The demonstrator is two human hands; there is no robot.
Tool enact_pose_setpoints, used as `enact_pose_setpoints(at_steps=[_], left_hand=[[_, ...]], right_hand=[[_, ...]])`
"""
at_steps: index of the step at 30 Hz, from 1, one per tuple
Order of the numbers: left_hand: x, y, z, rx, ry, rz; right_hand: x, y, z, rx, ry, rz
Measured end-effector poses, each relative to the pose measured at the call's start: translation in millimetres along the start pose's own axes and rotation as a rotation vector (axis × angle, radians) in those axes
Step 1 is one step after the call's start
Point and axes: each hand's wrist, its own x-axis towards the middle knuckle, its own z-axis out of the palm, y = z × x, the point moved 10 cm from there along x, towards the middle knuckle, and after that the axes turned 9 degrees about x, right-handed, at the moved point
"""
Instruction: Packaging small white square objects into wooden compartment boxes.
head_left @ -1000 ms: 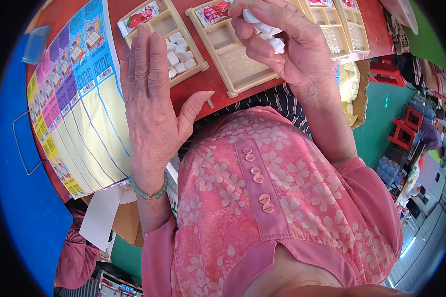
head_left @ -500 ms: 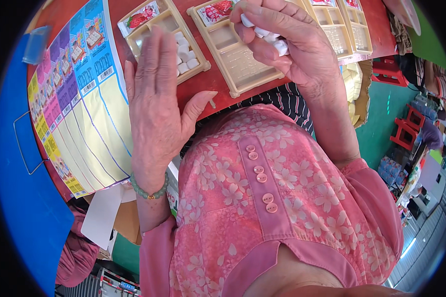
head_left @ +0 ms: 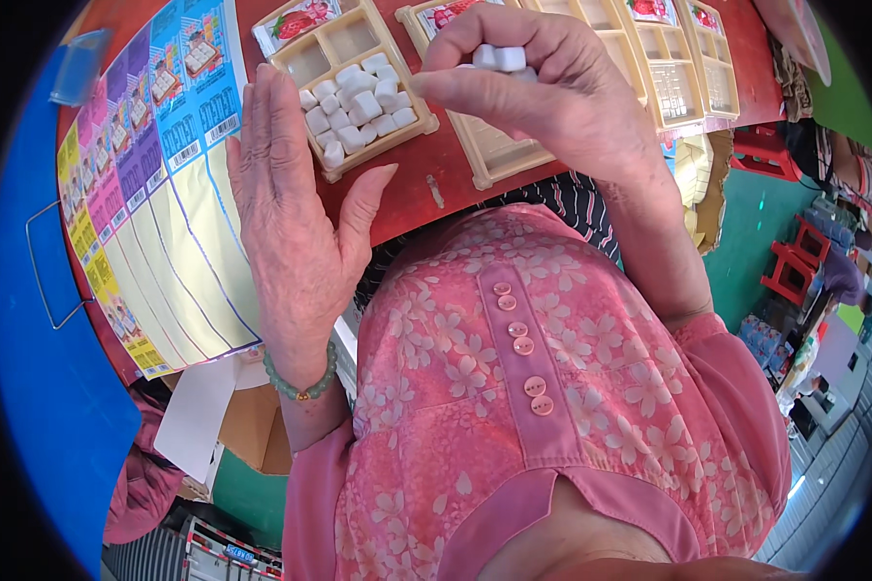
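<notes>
Table point(head_left: 412, 194), red, spans the top of the frame in front of me. Overlapping printed sheets point(head_left: 165, 232) in blue, purple and yellow lie on it at the upper left. At the top, left of centre, is the left tray point(head_left: 383, 151); its large lower compartment is well loaded, so I judge that part nearly done, while the two small ones above are bare. The second tray point(head_left: 494, 148), just right of it, shows a bare large compartment, which I take as left to fill. More trays point(head_left: 676, 82) lie at the upper right, with no filling that I can see.

My left hand point(head_left: 295, 208), left of centre, is flat, fingers straight and together, thumb spread away; whether it touches the left tray I cannot tell. My right hand point(head_left: 572, 107), top centre, is curled above the second tray. Each of those two trays has a red-and-white packet point(head_left: 302, 19) at its head. Smallest are the white pieces point(head_left: 502, 58): a few pinched between my right thumb and bent fingers, many in the left tray.
</notes>
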Motion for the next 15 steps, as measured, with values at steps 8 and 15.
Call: enact_pose_setpoints(at_steps=[8, 15], left_hand=[[-3, 1, 4, 0.014, -0.028, 0.025], [-8, 4, 16, 0.09, -0.076, 0.035]], right_hand=[[-2, -20, 29, -0.875, -0.028, -0.538], [-1, -15, 37, -0.963, -0.004, -0.557]])
